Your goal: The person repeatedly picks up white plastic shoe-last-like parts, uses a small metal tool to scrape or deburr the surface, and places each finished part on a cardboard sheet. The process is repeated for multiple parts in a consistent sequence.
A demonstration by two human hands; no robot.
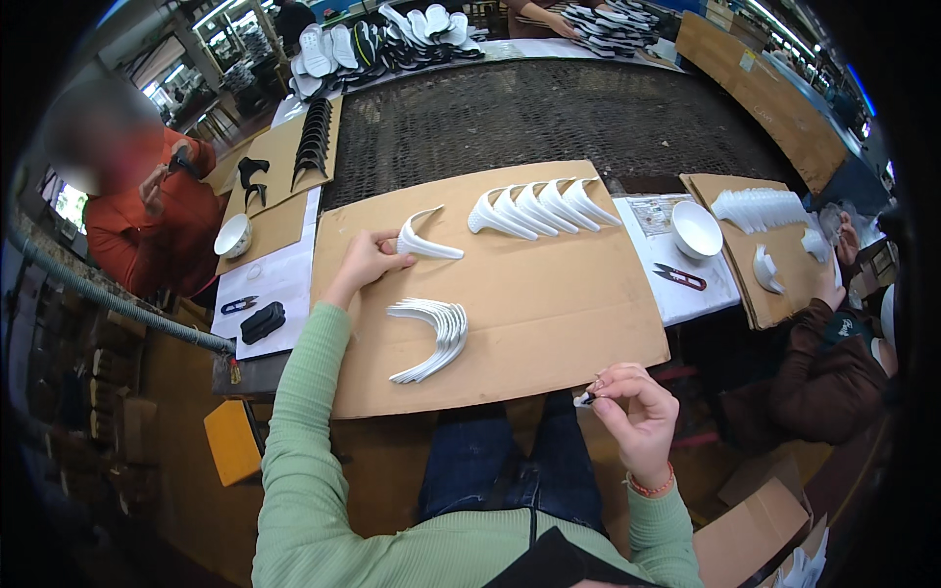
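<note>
The left hand (371,261) pinches a curved white piece (433,248) at its left end, over cardboard (559,294); the right hand (639,404) grips a small thing (585,399), hard to identify. A white stack (451,328) lies nearer.

a dark mesh surface (470,118), shoe insoles (431,27) beyond it, a black case (263,322) near blue-handled snips (239,305)

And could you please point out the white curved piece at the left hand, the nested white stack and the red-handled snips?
White curved piece (425,248): head view, lower limb.
Nested white stack (452,333): head view, bend.
Red-handled snips (686,279): head view, red handle.
</note>
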